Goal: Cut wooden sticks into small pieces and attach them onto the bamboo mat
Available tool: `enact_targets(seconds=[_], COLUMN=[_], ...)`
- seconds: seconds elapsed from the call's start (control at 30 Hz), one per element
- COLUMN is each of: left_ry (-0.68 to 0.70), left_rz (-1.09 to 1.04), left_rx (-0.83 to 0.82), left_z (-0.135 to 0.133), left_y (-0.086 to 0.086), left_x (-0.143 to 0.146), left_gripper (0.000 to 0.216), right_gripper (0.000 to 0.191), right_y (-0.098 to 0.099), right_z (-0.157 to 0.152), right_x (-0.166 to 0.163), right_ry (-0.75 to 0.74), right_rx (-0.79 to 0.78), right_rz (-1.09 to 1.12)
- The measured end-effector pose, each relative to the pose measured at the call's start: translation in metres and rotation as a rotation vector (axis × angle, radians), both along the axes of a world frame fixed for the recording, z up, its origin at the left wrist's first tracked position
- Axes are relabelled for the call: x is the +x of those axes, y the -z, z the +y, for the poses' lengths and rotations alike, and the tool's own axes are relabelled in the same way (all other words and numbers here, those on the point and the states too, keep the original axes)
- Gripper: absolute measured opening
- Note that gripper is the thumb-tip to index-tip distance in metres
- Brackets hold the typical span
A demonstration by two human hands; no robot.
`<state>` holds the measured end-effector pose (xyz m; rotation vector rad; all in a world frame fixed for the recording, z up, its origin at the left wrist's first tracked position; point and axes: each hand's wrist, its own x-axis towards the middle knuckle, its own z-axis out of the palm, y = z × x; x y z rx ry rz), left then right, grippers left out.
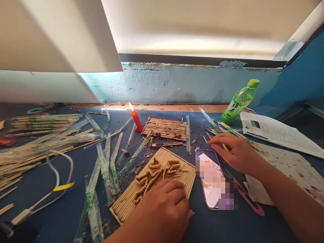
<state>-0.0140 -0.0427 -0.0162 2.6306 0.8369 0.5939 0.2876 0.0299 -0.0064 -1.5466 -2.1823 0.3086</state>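
Note:
My left hand [167, 206] lies over the lower right of a panel of pale sticks [124, 206]. Its fingers are curled, their tips hidden. Ahead of them, short beige pieces lined up in curved, beaded rows [148, 180] lie on the panel. My right hand [235, 150] reaches over small loose sticks [206, 139], its thumb and fingers stretched out and slightly apart; no held object can be made out. A yellow item [225, 147] shows beneath it. A lit phone [210, 182], its screen partly blurred out, lies between my hands.
A burning red candle [136, 121] stands beside a smaller stained stick panel [165, 129]. A craft knife [167, 144] lies between the panels. Plastic wrappers [105, 172], bundled sticks [45, 121] and a white cable [57, 172] cover the left. A green bottle [239, 103] and papers [280, 135] are right.

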Motion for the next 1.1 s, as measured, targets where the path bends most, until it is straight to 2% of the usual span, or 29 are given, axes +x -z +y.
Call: enact_targets(seconds=[0.2, 0.33, 0.37, 0.5, 0.6, 0.63, 0.73, 0.9, 1.0, 1.1], left_ry=[-0.025, -0.052, -0.102, -0.535, -0.727, -0.778, -0.796, -0.748, -0.737, -0.817], left_rz=[-0.086, -0.174, -0.169, -0.007, 0.205, 0.289, 0.36, 0.355, 0.342, 0.369], left_rx=[0.001, -0.04, -0.064, -0.091, -0.109, -0.161, -0.206, -0.244, -0.249, -0.222], left_z=[0.006, 0.013, 0.016, 0.042, 0.074, 0.085, 0.109, 0.113, 0.106, 0.107], left_y=[0.0, -0.015, -0.022, -0.052, -0.06, -0.059, -0.045, -0.018, -0.014, -0.021], left_x=[0.0, -0.007, -0.013, -0.049, -0.085, -0.097, -0.125, -0.141, -0.145, -0.159], left_gripper=[0.017, 0.019, 0.021, 0.028, 0.034, 0.035, 0.03, 0.023, 0.025, 0.022], right_gripper=[0.026, 0.026, 0.026, 0.027, 0.027, 0.027, 0.027, 0.027, 0.029, 0.029], right_y=[0.007, 0.009, 0.008, 0.003, 0.003, 0.004, 0.006, 0.007, 0.009, 0.012], right_z=[0.014, 0.011, 0.01, 0.005, 0.003, 0.003, 0.004, 0.005, 0.006, 0.007], right_x=[0.019, 0.014, 0.012, 0.005, 0.004, 0.005, 0.005, 0.005, 0.005, 0.007], right_ry=[0.178, 0.181, 0.172, 0.136, 0.12, 0.115, 0.101, 0.093, 0.103, 0.114], right_rx=[-0.021, -0.056, -0.065, -0.093, -0.105, -0.109, -0.124, -0.134, -0.138, -0.144], right_rz=[-0.005, -0.004, -0.004, -0.008, 0.001, 0.004, 0.009, -0.004, -0.013, -0.018])
